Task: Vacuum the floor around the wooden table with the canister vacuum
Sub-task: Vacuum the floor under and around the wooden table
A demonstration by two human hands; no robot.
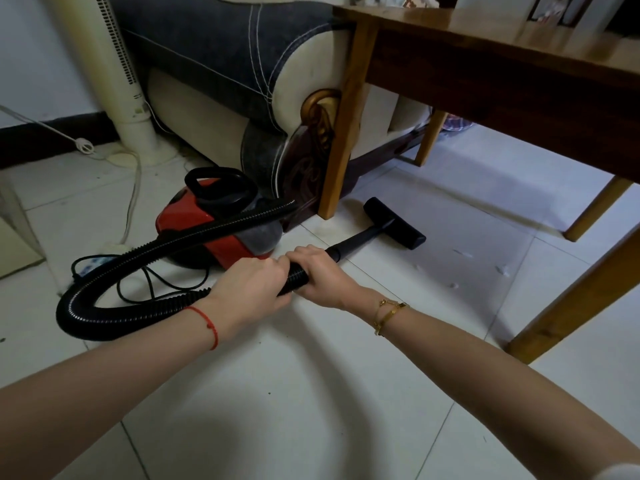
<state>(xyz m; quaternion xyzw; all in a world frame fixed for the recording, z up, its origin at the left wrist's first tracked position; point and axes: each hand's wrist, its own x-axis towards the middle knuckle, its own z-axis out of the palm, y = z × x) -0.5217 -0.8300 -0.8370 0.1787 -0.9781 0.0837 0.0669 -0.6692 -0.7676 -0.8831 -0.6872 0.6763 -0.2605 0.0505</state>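
Gripping the hose point(294, 277), both hands — left hand point(247, 289), right hand point(320, 273) — set the nozzle point(394, 223) beside the table leg point(341, 140).

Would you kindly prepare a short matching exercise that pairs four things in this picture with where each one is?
Things:
1. floor nozzle
2. canister vacuum
3. left hand
4. tower fan

Places:
A. on the ribbed hose
B. on the tiles under the wooden table
C. upright, left of the sofa
D. on the floor in front of the sofa arm

Pairs: 1-B, 2-D, 3-A, 4-C
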